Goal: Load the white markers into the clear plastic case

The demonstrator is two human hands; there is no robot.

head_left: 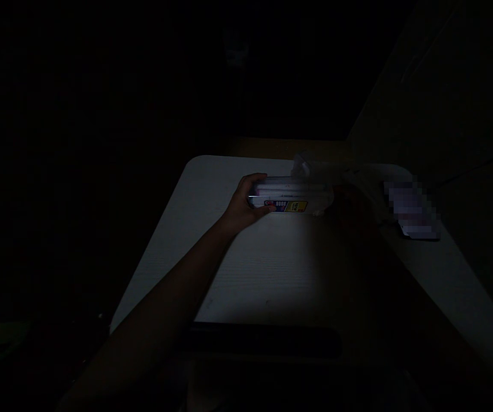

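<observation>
A see-through plastic package (pixel 293 194) with pale contents and a blue-and-yellow label lies lengthwise on the white table (pixel 169 229). My left hand (pixel 246 201) is wrapped round its left end, thumb along the near side and fingers over the far side. Deep shadow covers my right hand (pixel 349 206), which is at the package's right end. Its fingers are too dark to make out, so whether it grips the package does not show. A crumpled piece of see-through plastic (pixel 301 166) rises just behind the package.
A phone-like object (pixel 413 209) with a lit, blurred-out screen lies near the table's right edge. A thin cable (pixel 478 169) runs in from the right. Along the near edge of the table is a dark bar (pixel 263 340). Most of the surroundings are black.
</observation>
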